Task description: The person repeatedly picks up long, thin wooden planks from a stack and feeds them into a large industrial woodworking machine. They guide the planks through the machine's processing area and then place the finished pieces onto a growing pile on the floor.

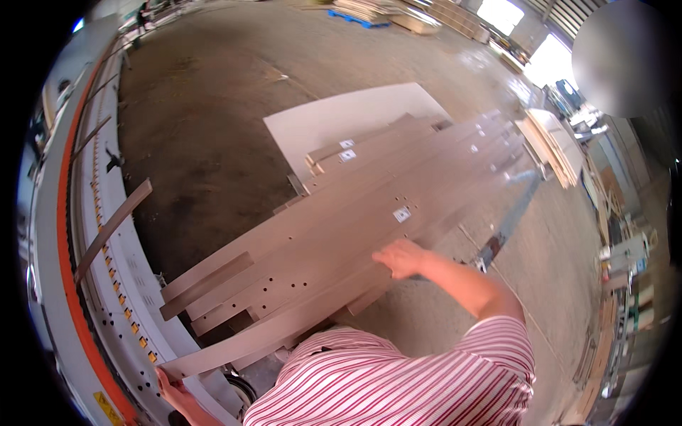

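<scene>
Long, narrow brown board (277,324) stretched slantwise from left hand (175,395) at its near end toward right hand (402,258), broad face up.

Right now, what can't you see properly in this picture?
Pale labels on the brown boards: writing too small and blurred, head view.
Right hand: palm hidden by its own back, head view.
Left forearm: cut off by the lower edge, head view.
Distant person: too small, head view.

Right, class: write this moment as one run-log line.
left hand: at left end of long brown board; right hand: curled, at same board; brown panels: beyond; orange-trimmed machine: left
</scene>
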Motion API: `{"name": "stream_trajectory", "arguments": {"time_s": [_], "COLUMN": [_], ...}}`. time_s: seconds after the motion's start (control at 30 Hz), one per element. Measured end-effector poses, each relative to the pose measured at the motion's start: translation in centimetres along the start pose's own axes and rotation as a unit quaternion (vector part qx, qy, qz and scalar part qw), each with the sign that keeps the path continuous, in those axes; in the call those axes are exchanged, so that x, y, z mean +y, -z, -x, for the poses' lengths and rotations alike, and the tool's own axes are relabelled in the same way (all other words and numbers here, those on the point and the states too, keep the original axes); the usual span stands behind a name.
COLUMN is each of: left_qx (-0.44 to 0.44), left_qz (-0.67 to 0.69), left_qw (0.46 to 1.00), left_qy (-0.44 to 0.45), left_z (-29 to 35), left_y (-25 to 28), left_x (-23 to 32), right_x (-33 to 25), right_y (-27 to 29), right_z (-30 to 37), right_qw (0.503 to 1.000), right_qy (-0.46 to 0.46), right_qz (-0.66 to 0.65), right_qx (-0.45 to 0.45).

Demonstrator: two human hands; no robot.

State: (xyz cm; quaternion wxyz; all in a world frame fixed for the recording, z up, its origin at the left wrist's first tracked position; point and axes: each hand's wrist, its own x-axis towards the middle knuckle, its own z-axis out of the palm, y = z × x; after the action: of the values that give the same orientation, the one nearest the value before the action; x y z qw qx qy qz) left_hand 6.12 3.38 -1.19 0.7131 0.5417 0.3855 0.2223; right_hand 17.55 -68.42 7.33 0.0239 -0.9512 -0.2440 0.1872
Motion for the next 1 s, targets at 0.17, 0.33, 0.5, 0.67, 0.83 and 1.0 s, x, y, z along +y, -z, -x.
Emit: {"name": "stream_trajectory", "arguments": {"time_s": [0.17, 0.33, 0.5, 0.67, 0.83, 1.0], "left_qx": [0.08, 0.183, 0.277, 0.215, 0.205, 0.257], "left_qz": [-0.019, -0.015, 0.037, 0.145, 0.206, 0.219], "left_qw": [0.997, 0.983, 0.96, 0.966, 0.957, 0.941], "left_qy": [0.008, -0.024, -0.014, -0.02, -0.016, -0.032], "left_z": [-1.0, -0.8, 2.1, 3.4, 4.6, 2.1], "left_y": [5.3, 10.7, 12.2, 17.1, 12.2, 13.2], "left_x": [2.9, 0.9, 0.3, -1.8, -1.5, -3.2], "right_x": [-6.1, -8.2, -10.7, -13.9, -17.2, -18.0], "right_y": [4.1, 3.6, 1.4, 0.0, -0.6, -2.9], "right_z": [-1.9, -4.9, -7.3, -10.0, -11.6, -13.5], "right_qw": [0.998, 0.992, 0.984, 0.966, 0.959, 0.949], "right_qy": [0.046, 0.122, 0.173, 0.244, 0.255, 0.27], "right_qz": [-0.023, -0.026, -0.002, 0.007, -0.015, -0.062], "right_qx": [-0.024, 0.034, -0.034, -0.088, -0.126, -0.148]}}
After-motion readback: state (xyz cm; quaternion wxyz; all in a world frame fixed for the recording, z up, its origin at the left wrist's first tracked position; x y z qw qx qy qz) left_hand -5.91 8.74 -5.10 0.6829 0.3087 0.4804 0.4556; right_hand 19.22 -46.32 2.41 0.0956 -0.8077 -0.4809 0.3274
